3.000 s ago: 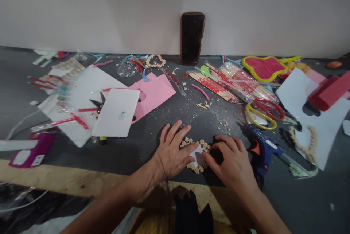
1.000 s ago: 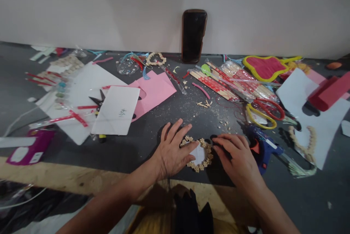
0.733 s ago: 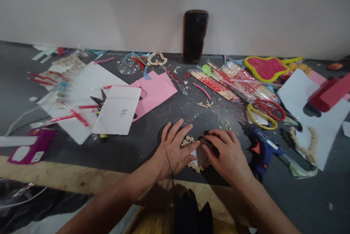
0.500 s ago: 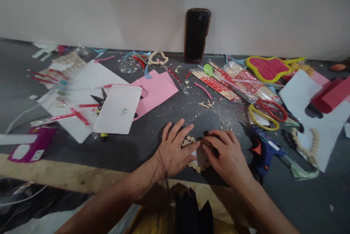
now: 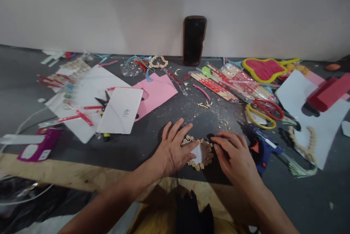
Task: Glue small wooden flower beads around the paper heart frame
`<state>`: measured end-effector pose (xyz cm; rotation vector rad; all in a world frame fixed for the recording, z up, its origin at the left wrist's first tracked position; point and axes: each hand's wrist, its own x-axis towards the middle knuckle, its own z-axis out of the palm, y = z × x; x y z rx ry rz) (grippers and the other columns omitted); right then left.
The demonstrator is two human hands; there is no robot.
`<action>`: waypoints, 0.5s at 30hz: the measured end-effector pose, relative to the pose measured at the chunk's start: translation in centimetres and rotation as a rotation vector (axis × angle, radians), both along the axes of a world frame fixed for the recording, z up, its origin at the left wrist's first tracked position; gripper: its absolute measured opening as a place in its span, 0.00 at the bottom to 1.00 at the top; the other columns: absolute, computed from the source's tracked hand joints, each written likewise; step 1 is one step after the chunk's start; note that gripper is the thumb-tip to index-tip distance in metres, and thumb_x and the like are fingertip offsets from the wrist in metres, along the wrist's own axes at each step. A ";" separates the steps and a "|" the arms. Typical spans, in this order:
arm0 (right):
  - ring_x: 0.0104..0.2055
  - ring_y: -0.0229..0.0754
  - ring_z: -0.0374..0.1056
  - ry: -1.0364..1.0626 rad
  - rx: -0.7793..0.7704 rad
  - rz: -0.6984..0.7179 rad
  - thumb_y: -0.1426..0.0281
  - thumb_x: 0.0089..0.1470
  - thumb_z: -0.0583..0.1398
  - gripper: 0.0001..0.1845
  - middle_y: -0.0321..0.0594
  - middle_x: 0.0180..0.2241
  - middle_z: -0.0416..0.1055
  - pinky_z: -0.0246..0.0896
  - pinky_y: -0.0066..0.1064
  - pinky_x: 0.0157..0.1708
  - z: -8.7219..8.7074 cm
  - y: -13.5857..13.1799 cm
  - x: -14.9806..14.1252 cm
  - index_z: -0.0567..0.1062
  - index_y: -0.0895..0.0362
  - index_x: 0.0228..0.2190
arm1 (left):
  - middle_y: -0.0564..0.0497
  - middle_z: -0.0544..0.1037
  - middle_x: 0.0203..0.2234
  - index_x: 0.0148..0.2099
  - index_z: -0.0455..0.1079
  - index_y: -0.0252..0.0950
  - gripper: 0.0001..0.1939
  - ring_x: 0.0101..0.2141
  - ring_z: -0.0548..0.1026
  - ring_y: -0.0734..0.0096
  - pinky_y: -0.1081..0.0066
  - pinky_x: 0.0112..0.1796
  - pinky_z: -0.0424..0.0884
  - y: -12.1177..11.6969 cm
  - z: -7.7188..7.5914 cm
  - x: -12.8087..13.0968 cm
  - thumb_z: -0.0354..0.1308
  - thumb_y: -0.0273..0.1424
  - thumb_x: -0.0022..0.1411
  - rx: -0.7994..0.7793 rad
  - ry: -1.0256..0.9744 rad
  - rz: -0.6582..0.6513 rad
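On the dark tabletop in front of me lies a heart-like ring of small wooden pieces (image 5: pixel 209 153), with white paper (image 5: pixel 198 152) inside it. My left hand (image 5: pixel 173 150) rests flat at its left side, fingers spread, its thumb and index finger lying over the ring's left edge. Just right of the ring hovers my right hand (image 5: pixel 235 153); its index finger and thumb are slightly apart, and I see nothing between them. Beyond the hands, several loose wooden bits (image 5: pixel 223 124) and short sticks (image 5: pixel 205 105) are scattered.
A blue glue gun (image 5: pixel 264 148) lies right of my right hand, with yellow-and-red-handled scissors (image 5: pixel 262 115) behind it. A marked white card (image 5: pixel 120 112) and pink paper (image 5: pixel 161 90) lie to the left. A phone (image 5: pixel 193 41) leans on the wall. Red-marked sticks (image 5: pixel 216 86) lie at the back.
My right hand has moved off the ring toward the right, so its right edge now shows. The left hand stays in place. The view has shifted slightly.
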<state>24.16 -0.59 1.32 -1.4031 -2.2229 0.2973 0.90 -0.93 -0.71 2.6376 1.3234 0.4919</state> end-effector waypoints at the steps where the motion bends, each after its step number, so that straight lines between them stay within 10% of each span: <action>1: 0.46 0.47 0.63 0.003 0.007 0.000 0.73 0.59 0.56 0.11 0.46 0.42 0.72 0.63 0.43 0.47 0.0 -0.3 0.2 0.77 0.56 0.41 | 0.42 0.54 0.63 0.54 0.71 0.48 0.16 0.65 0.45 0.42 0.39 0.58 0.48 0.0 0.0 0.0 0.55 0.41 0.66 -0.007 -0.002 0.001; 15: 0.44 0.47 0.64 0.021 0.076 0.035 0.76 0.58 0.53 0.15 0.46 0.43 0.73 0.65 0.43 0.43 0.1 -2.3 0.6 0.77 0.54 0.41 | 0.43 0.50 0.65 0.59 0.68 0.53 0.18 0.66 0.43 0.40 0.38 0.58 0.50 0.0 0.4 -0.4 0.52 0.40 0.69 -0.047 0.056 0.003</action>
